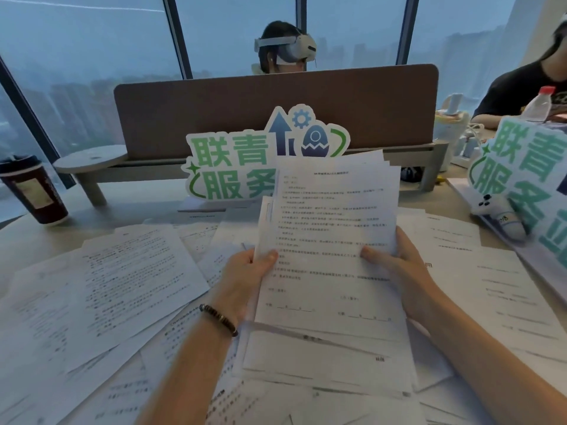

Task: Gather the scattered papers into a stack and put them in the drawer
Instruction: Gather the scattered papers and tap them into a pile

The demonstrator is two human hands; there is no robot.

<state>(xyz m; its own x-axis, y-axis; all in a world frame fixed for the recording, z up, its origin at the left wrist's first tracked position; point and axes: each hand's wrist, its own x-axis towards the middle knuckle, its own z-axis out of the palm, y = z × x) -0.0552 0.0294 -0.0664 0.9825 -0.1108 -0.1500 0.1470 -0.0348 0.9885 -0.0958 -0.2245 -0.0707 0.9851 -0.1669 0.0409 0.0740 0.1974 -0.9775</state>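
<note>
Head view: roughly partway through, by the look of it. A bundle of papers point(329, 240) held up off the worktop point(36, 240) between both hands, left hand point(245, 277) on its left edge, right hand point(395, 271) on its right edge. Each grip closed on the bundle, thumb pressed on the front sheet, fingers hidden behind. Top edges fanned and uneven, so not yet squared. Many loose sheets point(129, 280) left spread flat across the worktop, overlapping to the left, right and beneath the forearms; more lying under the raised bundle. No drawer in sight, so that step judged wholly undone.

Bundle held in portrait, long axis running from near the body up and away, tilted back with its top toward the green sign point(233, 167) and leaning a little right. Printed face toward the wearer, text lines running across, signature lines at the lower end. Bottom edge hanging close over the sheets below; touching or not, cannot tell.

Left to do, by judgement: collect remaining sheets, tap edges even, stow away.
</note>
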